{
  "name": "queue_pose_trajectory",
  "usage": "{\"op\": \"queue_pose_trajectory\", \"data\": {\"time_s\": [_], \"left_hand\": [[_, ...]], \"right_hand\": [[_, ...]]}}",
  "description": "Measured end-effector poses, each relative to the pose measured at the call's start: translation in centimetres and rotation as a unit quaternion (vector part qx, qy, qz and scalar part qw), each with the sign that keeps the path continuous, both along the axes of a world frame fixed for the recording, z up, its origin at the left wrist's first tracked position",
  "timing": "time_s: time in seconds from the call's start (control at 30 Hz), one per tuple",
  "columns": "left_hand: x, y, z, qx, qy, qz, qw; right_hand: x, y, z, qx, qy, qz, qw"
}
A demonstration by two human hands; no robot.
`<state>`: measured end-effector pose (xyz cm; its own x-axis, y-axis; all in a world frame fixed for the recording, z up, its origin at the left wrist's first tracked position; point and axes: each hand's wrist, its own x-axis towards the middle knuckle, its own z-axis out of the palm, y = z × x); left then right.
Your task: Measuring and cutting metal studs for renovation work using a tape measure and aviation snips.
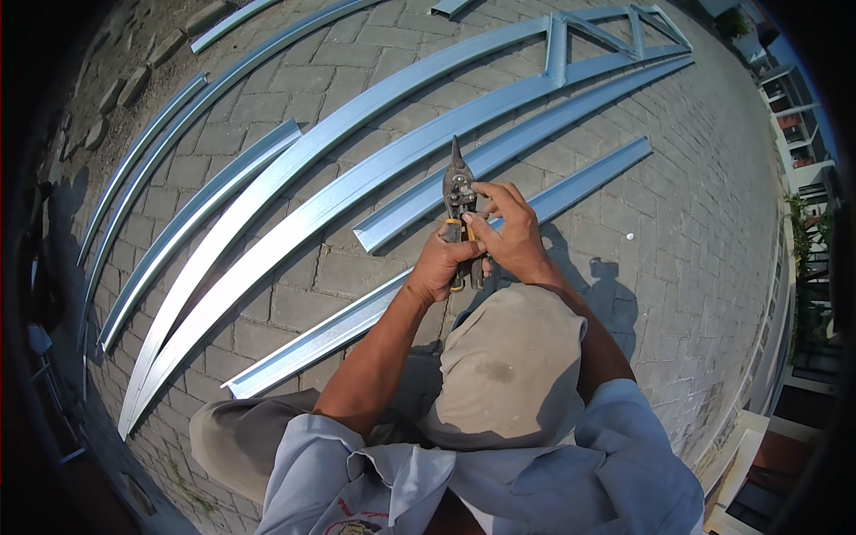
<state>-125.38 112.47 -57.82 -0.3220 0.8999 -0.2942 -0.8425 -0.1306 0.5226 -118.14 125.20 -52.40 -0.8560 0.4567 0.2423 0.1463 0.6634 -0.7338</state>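
Observation:
A pair of tin snips (pixel 457 192) with dark jaws and black-and-yellow handles is upright in front of me, its jaws pointing away. My left hand (pixel 437 266) is wrapped round the handles. Beside it, my right hand (pixel 513 234) grips the snips near the pivot, thumb and index finger on the metal. Behind both hands runs a galvanized steel channel (pixel 316 339), partly hidden by my hands and knee. Just beyond the snips lies another steel channel (pixel 401 218), with the jaws in front of it.
Farther off, a truss frame (pixel 357 183) of long steel channels has short diagonal braces (pixel 556 53) at its right end. More loose channels (pixel 205 227) lie to the left on grey paving bricks (pixel 678 267). Rough stones (pixel 134 89) edge the paving at far left.

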Motion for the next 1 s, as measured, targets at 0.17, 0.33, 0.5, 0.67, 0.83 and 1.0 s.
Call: {"op": "queue_pose_trajectory", "data": {"time_s": [0.17,0.33,0.5,0.67,0.83,1.0], "left_hand": [[0.3,-0.3,-0.4,-0.046,0.096,-0.046,0.993],[0.2,-0.6,-0.9,-0.054,0.115,-0.061,0.990],[1.4,-1.2,-2.5,-0.069,0.288,-0.072,0.952],[3.5,-1.8,-3.2,-0.037,0.453,-0.113,0.884],[-1.7,-3.4,-0.3,-0.115,0.539,-0.227,0.803],[-14.1,-6.6,3.5,-0.201,0.691,-0.117,0.685]], "right_hand": [[-0.5,0.5,-1.2,0.031,0.025,-0.010,0.999],[0.0,0.3,-2.5,0.036,-0.001,-0.043,0.998],[0.8,0.2,-4.4,-0.214,-0.079,-0.078,0.970],[4.1,0.6,-10.2,-0.380,-0.105,-0.108,0.913],[7.6,1.5,-13.9,-0.272,-0.066,-0.103,0.955],[8.1,2.5,-12.3,-0.246,-0.109,-0.133,0.954]]}}
